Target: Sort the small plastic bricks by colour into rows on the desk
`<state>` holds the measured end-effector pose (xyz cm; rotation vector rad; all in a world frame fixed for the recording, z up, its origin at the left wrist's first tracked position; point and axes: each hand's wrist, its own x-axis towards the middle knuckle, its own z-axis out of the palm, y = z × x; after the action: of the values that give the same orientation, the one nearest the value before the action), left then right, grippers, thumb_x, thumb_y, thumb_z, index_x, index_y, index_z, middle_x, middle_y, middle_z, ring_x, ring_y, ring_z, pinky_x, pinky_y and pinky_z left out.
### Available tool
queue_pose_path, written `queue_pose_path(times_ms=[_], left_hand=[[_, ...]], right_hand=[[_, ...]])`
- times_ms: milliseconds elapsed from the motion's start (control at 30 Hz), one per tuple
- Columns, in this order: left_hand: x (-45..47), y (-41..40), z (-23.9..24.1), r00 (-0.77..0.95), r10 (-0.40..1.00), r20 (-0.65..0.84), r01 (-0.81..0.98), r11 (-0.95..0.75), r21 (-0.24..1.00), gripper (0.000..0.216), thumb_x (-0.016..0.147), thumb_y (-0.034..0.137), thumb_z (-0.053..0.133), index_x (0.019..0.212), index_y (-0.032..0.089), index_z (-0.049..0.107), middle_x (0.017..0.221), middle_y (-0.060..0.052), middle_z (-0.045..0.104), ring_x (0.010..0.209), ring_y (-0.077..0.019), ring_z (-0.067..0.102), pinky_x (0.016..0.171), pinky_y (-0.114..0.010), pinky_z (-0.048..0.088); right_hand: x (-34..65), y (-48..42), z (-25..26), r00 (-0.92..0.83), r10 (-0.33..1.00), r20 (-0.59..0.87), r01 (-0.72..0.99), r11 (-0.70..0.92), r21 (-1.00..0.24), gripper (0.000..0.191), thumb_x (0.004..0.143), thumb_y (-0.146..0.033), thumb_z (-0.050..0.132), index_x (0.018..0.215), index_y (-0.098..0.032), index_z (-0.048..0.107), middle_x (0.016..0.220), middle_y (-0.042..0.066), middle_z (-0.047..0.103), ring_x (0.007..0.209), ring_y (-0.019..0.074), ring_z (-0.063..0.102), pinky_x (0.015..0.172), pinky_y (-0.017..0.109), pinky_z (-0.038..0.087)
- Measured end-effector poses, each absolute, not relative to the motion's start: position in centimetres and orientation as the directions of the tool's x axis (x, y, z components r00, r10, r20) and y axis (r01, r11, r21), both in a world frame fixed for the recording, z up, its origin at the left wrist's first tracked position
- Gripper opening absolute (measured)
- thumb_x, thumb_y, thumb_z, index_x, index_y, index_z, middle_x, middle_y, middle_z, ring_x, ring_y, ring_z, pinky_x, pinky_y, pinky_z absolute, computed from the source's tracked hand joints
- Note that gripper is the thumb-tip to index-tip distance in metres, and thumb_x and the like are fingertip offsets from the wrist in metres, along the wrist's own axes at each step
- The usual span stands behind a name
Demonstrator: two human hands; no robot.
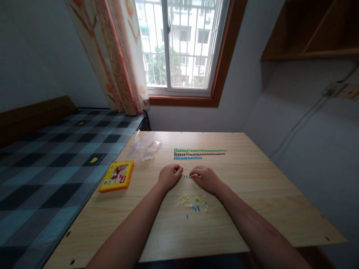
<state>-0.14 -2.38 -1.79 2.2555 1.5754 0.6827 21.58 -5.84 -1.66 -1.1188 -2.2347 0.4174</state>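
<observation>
My left hand rests on the table with its fingers curled and thumb pressed in. Whether anything is inside it is hidden. Opposite it, my right hand pinches at a tiny blue piece on the tabletop. Two more blue pieces lie in line with it, between my hands. Beyond my fingers run three neat rows of tiny pieces: a green row, a dark red row and a shorter blue row. Closer to me is a loose scatter of yellow, pale and blue pieces.
A yellow-orange flat box with a printed lid lies at the left of the wooden table. Clear plastic cases sit behind it. A bed with a checked cover adjoins the left edge; a wall stands to the right.
</observation>
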Motion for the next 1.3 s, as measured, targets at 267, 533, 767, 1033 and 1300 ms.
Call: queue_pose_path(times_ms=[267,533,767,1033,1300], left_hand=[[-0.1,-2.5,-1.4,0.301,0.935,0.188,0.794,-0.355,0.493,0.027,0.088,0.037,0.052,0.079,0.022,0.074,0.078,-0.003,0.073,0.071,-0.0172,0.061,0.061,-0.027,0.036],[-0.2,-2.7,-1.3,0.332,0.926,0.178,0.793,-0.376,0.479,0.029,0.089,0.038,0.050,0.082,0.022,0.073,0.083,-0.003,0.073,0.074,-0.0174,0.061,0.064,-0.027,0.037],[-0.2,-2.6,-1.4,0.340,0.922,0.184,0.793,-0.387,0.470,0.029,0.089,0.038,0.051,0.082,0.022,0.073,0.084,-0.003,0.073,0.073,-0.0170,0.061,0.062,-0.027,0.036],[-0.1,-2.6,-1.4,0.347,0.918,0.192,0.795,-0.396,0.460,0.029,0.089,0.038,0.051,0.081,0.022,0.073,0.082,-0.003,0.073,0.072,-0.0171,0.061,0.062,-0.027,0.037],[-0.2,-2.6,-1.4,0.353,0.916,0.190,0.795,-0.401,0.455,0.029,0.090,0.038,0.051,0.084,0.023,0.074,0.084,-0.003,0.074,0.074,-0.0176,0.062,0.063,-0.027,0.038]], right_hand=[[23.7,-8.3,0.6,-0.663,0.736,0.134,0.558,0.606,-0.566,0.013,0.080,-0.019,0.066,0.085,-0.022,0.077,0.076,0.001,0.067,0.066,0.0107,0.058,0.062,0.021,0.041],[23.1,-9.8,2.3,-0.781,0.624,-0.023,0.539,0.656,-0.529,0.017,0.077,-0.020,0.065,0.087,-0.023,0.079,0.075,0.000,0.068,0.063,0.0106,0.058,0.061,0.021,0.039],[22.7,-10.3,2.6,-0.786,0.611,-0.095,0.572,0.659,-0.489,0.023,0.075,-0.018,0.062,0.088,-0.024,0.079,0.075,0.001,0.070,0.064,0.0121,0.059,0.061,0.022,0.038],[22.6,-10.4,2.7,-0.799,0.596,-0.082,0.551,0.672,-0.495,0.027,0.073,-0.015,0.059,0.088,-0.025,0.079,0.075,0.000,0.070,0.066,0.0119,0.059,0.063,0.021,0.039],[22.4,-10.4,2.5,-0.812,0.576,-0.101,0.545,0.683,-0.486,0.026,0.074,-0.015,0.058,0.087,-0.025,0.079,0.076,0.000,0.072,0.067,0.0121,0.060,0.063,0.021,0.038]])
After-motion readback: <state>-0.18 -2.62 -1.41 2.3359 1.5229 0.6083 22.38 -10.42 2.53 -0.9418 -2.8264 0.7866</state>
